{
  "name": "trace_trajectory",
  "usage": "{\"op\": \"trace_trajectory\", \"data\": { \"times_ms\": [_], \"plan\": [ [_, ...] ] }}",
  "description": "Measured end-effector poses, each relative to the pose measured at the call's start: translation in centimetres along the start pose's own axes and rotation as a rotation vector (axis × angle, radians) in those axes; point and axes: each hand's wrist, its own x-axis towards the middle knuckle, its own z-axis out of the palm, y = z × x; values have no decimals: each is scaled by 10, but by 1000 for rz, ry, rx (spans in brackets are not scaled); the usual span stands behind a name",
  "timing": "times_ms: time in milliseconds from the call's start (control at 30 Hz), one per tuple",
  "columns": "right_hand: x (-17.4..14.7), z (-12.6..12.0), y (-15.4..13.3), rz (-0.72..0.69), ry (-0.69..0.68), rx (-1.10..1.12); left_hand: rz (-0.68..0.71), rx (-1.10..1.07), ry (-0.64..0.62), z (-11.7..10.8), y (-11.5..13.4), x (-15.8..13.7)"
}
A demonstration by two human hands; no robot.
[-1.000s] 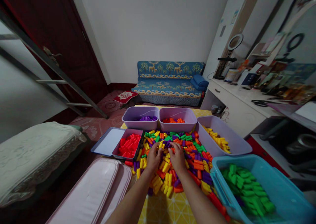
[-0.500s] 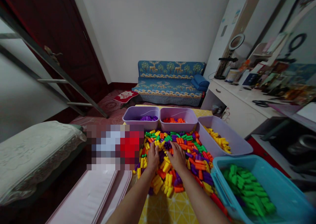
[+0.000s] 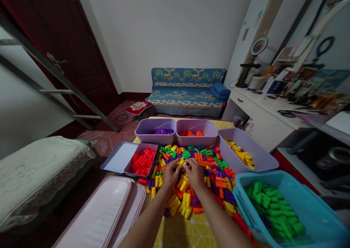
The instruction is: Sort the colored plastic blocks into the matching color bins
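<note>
Both my hands meet over a wide heap of plastic building blocks in yellow, orange, purple, green and red. My left hand is closed, its thumb and fingers bent around the near side of a yellow plastic block. From the right, the curled fingers of my right hand pinch at the same yellow block. The fingertips partly cover it, so its full shape is hidden. Loose blocks lie under and all around both hands.
Lilac bins with purple, orange and yellow blocks line the back and right. A blue tub of green blocks stands near right. At left are a box of red blocks and pinkish lids.
My hands have drawn closer together, and the fingers have curled in from a looser spread. A yellow block now shows between the fingertips, where a purple one showed before.
</note>
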Motion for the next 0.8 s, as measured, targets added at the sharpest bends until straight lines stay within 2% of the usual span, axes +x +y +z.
{"op": "trace_trajectory", "data": {
  "times_ms": [100,167,233,267,333,400,500,633,700,800],
  "plan": [
    [16,-17,4,156,185,198,-10,88,6,1,0,-1],
    [33,-39,7,287,418,424,-5,139,10,2,1,-2],
    [54,-66,12,414,706,735,-4,166,13,1,2,-2],
    [63,-79,15,482,805,902,-5,173,13,1,2,-2],
    [78,-103,21,538,854,964,-7,185,13,1,3,-2],
    [83,-115,27,569,851,991,-5,204,11,0,4,-2],
    [75,-111,34,628,754,953,0,228,8,0,6,-2],
    [49,-89,41,616,385,361,6,229,9,0,4,-3],
    [38,-82,43,579,288,161,1,231,13,1,2,-3],
    [26,-76,43,604,149,-163,-8,206,20,2,-1,-2]
  ]
}}
